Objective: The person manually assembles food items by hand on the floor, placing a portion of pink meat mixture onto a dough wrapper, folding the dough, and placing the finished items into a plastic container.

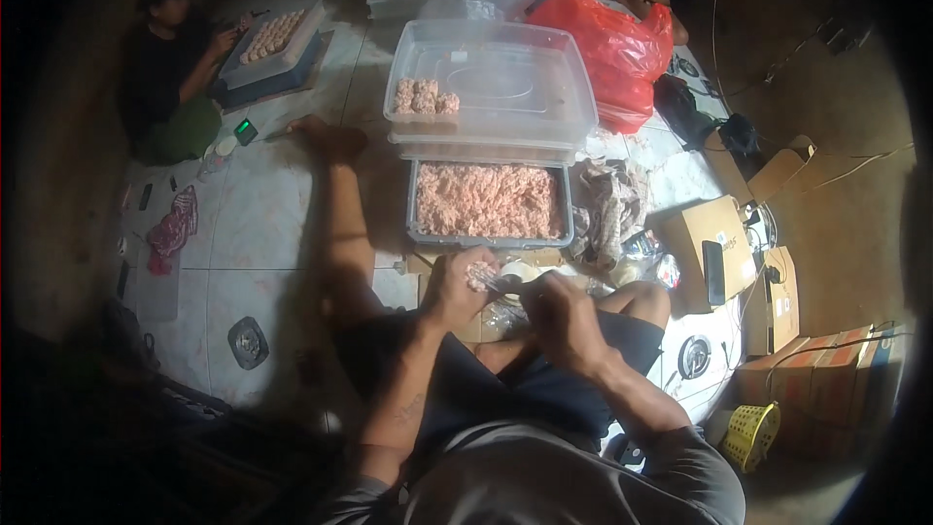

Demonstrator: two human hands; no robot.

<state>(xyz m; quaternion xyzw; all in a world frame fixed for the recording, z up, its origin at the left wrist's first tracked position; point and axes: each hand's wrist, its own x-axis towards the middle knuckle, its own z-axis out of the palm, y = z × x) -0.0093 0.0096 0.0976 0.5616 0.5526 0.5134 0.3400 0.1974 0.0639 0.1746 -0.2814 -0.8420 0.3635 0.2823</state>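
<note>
Hands meet low at centre. Left hand (pixel 457 287) cups a filled pink piece (pixel 477 276), fingers curled around it. Right hand (pixel 556 316) pinches a thin tool (pixel 501 284), tip touching the piece. Tray (pixel 489 201) of pink mince lies at 12 o'clock, clear tub (pixel 491 83) with 3 finished pieces beyond. Risk: overfilling or a loose cup could spill filling onto the lap.

Seated on the floor, both bare forearms reaching forward over the lap, left hand (pixel 459 284) cupped with fingers curled, right hand (pixel 562 316) closed in a loose fist just beside it
</note>
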